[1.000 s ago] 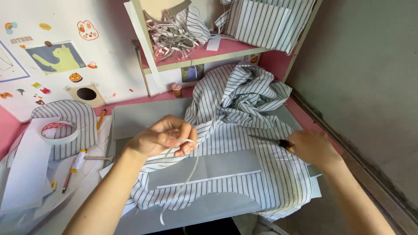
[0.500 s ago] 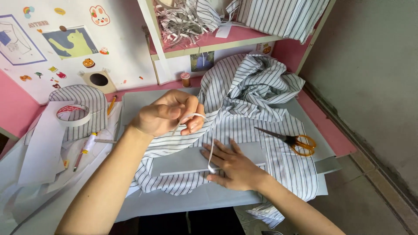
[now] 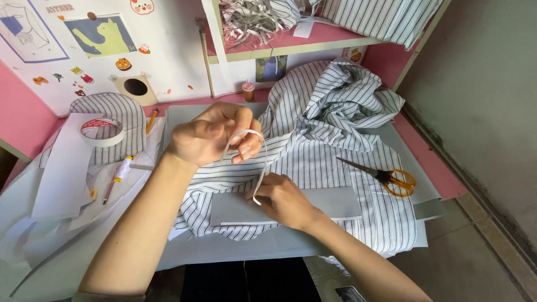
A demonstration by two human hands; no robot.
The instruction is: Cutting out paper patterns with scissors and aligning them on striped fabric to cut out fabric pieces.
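Since a second ago the right hand (image 3: 282,198) left the scissors (image 3: 386,178); both hands' fingers pinch the white strip (image 3: 260,168).

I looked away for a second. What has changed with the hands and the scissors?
The right hand let go of the scissors and moved left onto the grey card, pinching the white strip. The left hand kept the strip raised; the striped cloth stayed put.

Your hands work soft striped cloth (image 3: 330,151), thin white tape strip (image 3: 260,168), matt grey card (image 3: 291,208); scissors (image 3: 386,178) metal-bladed, glossy orange plastic handles.
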